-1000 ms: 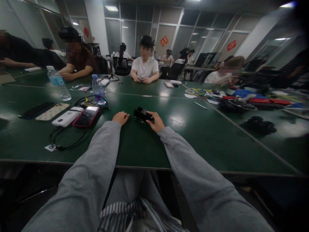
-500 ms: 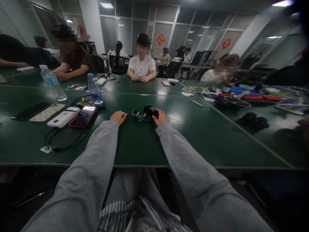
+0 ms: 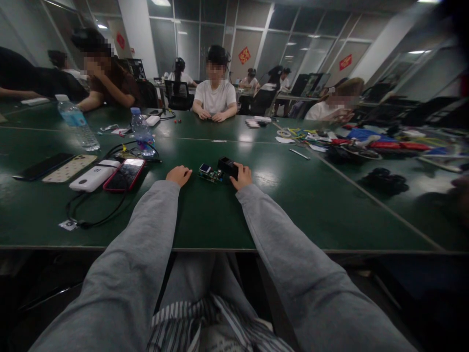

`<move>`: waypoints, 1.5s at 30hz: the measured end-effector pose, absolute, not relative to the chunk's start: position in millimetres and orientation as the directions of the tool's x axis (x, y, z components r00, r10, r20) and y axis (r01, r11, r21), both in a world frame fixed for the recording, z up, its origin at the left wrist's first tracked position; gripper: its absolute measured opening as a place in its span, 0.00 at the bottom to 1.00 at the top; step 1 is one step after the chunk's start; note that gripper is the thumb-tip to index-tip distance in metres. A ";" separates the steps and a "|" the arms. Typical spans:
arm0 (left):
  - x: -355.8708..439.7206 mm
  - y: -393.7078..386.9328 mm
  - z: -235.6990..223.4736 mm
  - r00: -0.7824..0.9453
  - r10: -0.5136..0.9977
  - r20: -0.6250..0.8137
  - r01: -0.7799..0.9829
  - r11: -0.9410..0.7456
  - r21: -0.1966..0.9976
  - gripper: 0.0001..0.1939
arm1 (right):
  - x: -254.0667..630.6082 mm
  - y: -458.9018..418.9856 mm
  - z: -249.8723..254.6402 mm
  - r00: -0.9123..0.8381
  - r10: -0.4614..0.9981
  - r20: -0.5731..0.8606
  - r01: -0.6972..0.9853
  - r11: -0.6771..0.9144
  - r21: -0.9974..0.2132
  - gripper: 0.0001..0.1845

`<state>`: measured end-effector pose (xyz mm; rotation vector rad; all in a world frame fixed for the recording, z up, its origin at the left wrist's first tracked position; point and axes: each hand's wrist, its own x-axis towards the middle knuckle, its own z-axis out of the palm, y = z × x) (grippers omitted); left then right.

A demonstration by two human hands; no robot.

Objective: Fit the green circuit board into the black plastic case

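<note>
My right hand (image 3: 242,177) grips the near right end of a small black box-like case (image 3: 227,166), with the thumb on the near side and the fingers over its right end. Just left of the case, a green circuit board (image 3: 212,176) with a small screen (image 3: 205,168) lies on the green table (image 3: 216,215). My left hand (image 3: 179,175) rests on the table left of the board, apart from it. It holds nothing, and its fingers are loosely extended. The case's right end is hidden by my right hand.
To the left lie a red-edged phone (image 3: 124,175), a white power bank (image 3: 94,176), two more phones and a looped black cable (image 3: 104,222). Two water bottles (image 3: 78,124) stand behind them. Cables and pouches (image 3: 381,144) cover the right side. Across the table sits a person (image 3: 215,98).
The view has shifted slightly. Both my hands and the case stay in nearly the same place on the table. The person at the far left has raised a hand to the head.
</note>
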<state>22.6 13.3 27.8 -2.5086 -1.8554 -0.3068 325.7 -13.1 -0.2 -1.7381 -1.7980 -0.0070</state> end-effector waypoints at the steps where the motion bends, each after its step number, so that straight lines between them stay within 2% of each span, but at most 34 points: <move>1: 22.6 13.6 27.2 0.282 0.945 0.165 0.947 -0.302 0.112 0.23 | 324.2 -14.8 1.6 0.075 0.904 0.421 0.909 0.112 -0.402 0.37; 6: 22.7 11.9 27.4 0.285 0.941 0.184 0.944 -0.308 0.116 0.22 | 320.7 -20.0 6.4 0.081 0.911 0.404 0.921 0.086 -0.380 0.37; 13: 22.5 11.6 27.2 0.286 0.939 0.189 0.944 -0.310 0.109 0.23 | 324.8 -14.0 -0.5 0.078 0.900 0.429 0.904 0.118 -0.412 0.37; 19: 22.8 11.0 27.0 0.280 0.941 0.192 0.947 -0.303 0.104 0.22 | 327.2 -10.8 -3.1 0.079 0.869 0.488 0.888 0.161 -0.431 0.32; 29: 23.1 12.9 25.2 0.275 0.943 0.188 0.949 -0.298 0.102 0.22 | 331.4 -9.6 1.6 0.075 0.869 0.489 0.873 0.180 -0.454 0.28; 45: 22.0 14.5 23.1 0.290 0.935 0.202 0.946 -0.313 0.089 0.22 | 330.7 -12.2 5.1 0.095 0.864 0.495 0.842 0.195 -0.503 0.26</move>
